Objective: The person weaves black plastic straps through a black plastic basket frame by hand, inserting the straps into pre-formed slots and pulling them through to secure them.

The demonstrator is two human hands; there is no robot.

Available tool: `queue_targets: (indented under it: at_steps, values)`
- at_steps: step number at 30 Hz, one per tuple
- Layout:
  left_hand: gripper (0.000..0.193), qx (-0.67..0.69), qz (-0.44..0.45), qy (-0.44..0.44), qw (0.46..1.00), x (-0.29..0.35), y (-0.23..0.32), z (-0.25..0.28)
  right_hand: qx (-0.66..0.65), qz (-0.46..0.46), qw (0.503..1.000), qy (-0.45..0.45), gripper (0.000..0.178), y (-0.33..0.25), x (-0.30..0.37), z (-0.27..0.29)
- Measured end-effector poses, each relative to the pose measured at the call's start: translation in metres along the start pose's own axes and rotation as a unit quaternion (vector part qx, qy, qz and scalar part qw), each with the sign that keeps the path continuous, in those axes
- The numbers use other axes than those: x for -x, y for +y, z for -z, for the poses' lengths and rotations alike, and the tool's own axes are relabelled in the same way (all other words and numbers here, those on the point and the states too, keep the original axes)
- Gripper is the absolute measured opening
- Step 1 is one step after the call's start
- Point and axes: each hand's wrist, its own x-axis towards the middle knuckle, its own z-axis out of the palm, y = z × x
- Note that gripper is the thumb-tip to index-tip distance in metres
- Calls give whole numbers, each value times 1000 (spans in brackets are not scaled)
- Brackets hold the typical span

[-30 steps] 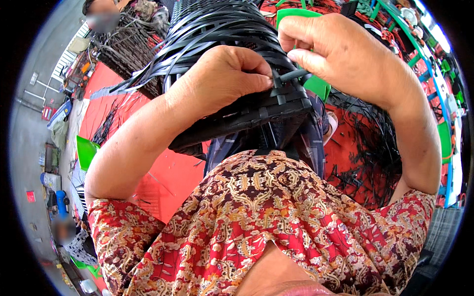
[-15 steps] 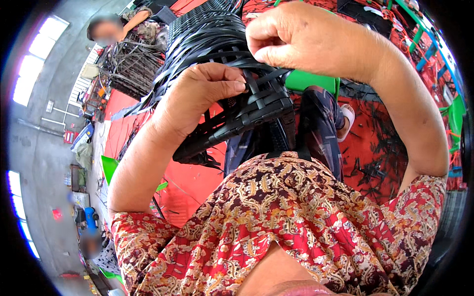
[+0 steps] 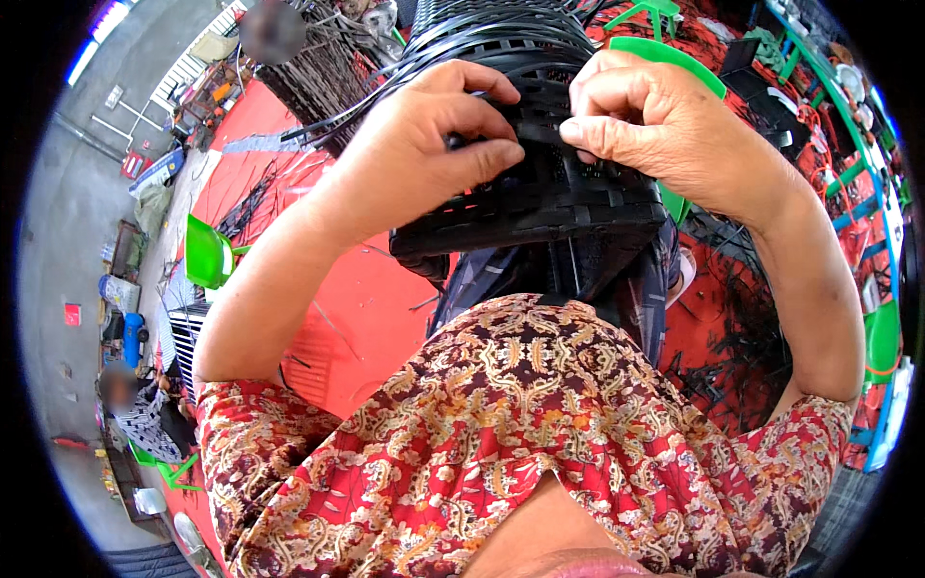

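A black woven piece of flat plastic strips (image 3: 540,226) rests over my lap, its thick lattice edge toward me. Long loose black strips (image 3: 472,43) spread across its far part. My left hand (image 3: 434,144) is over its left side, fingers curled and thumb tip close to a bent finger. Opposite it, my right hand (image 3: 646,120) has its thumb pressed to its curled fingers at the weave's right side. Whatever either hand pinches is too small or hidden to make out. The weave between the hands is partly in shadow.
Black strip scraps litter the red floor (image 3: 356,328). Green plastic stools stand at the left (image 3: 204,252) and behind my right hand (image 3: 665,58). Two other people are at the left, one far (image 3: 275,39), one near (image 3: 149,414). A blue-green frame (image 3: 872,193) runs along the right.
My right hand has come down and nearer to me, beside the weave. My left hand has shifted right and farther away. The woven piece has turned, its near edge now lying more level.
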Motion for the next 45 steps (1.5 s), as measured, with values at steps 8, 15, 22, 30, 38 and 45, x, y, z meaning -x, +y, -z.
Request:
queue_targets:
  at_steps: [8, 15, 22, 30, 38, 45]
  values:
    - [16, -301, -190, 40, 934, -18, -12, -28, 151, -63, 984, -65, 19, -1, 2, 0]
    - [15, -59, -138, 9, 989, -22, -28, -33, 163, 64, 983, -58, 13, 12, 7, -7]
    - [15, 55, 0, -51, 997, -23, -10, -21, 168, 32, 985, 7, 9, -6, 6, -10]
    - [11, 45, -121, 40, 991, 8, -25, 2, 132, 122, 984, -6, 14, -18, -16, -28]
    - [10, -201, -153, 149, 956, 28, -31, 2, 137, 61, 987, -56, 20, -20, -29, -35]
    - [13, -129, -145, 71, 978, 27, -46, 1, 154, 77, 981, -91, 19, -18, -37, -41]
